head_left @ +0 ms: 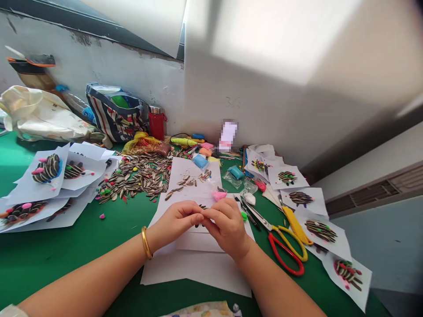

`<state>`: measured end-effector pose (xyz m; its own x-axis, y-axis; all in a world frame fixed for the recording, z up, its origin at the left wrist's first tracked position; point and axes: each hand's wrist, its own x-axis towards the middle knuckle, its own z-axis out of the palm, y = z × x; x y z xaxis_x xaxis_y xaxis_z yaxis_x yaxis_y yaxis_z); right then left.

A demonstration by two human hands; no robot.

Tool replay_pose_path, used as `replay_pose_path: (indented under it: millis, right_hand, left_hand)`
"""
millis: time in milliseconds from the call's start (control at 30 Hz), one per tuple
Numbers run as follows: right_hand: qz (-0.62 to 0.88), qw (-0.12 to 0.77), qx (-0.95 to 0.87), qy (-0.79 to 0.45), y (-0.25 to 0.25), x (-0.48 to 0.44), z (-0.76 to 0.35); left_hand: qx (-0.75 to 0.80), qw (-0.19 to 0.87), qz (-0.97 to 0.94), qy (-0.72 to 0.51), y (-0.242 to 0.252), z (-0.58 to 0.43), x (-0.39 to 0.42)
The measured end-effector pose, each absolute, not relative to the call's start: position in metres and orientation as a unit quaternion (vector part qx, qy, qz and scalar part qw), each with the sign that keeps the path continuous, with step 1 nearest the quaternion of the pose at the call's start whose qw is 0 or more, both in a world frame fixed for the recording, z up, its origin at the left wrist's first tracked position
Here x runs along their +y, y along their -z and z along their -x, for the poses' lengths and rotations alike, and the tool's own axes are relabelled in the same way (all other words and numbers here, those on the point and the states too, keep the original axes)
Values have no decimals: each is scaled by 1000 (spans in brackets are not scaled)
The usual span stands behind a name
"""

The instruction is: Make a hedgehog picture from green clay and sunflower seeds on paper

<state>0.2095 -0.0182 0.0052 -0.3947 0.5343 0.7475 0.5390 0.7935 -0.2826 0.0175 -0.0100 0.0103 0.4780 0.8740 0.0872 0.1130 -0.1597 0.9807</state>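
Observation:
My left hand (176, 222), with a gold bangle at the wrist, meets my right hand (229, 226) above white sheets of paper (198, 275). Thumbs and fingers of both are pinched together, fingertips touching; whatever lies between them is too small or hidden to name. Dark striped seeds (202, 206) show on the paper just behind the fingers, partly covered. A lump of pink modelling clay (219, 195) in clear wrap sits just beyond my right hand. Loose sunflower seeds (188, 180) lie on the paper further back.
A big heap of sunflower seeds (145, 174) spreads at back left. Sheets bearing seed-and-clay figures lie left (48, 169) and right (325, 231). Scissors (286, 248) and a yellow cutter (297, 225) rest right of my hands. A red bottle (156, 123) and striped bag (115, 114) stand by the wall.

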Motion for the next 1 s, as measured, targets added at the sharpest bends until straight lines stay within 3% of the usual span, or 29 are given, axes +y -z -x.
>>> replay_pose_path:
  millis: [200, 1000]
  right_hand:
    - [319, 439, -840, 7, -8, -18, -210]
    - [328, 433, -839, -10, -10, -17, -209]
  left_hand:
    - [378, 572, -626, -372, -10, -17, -10]
    - [381, 538, -657, -365, -11, -16, -9]
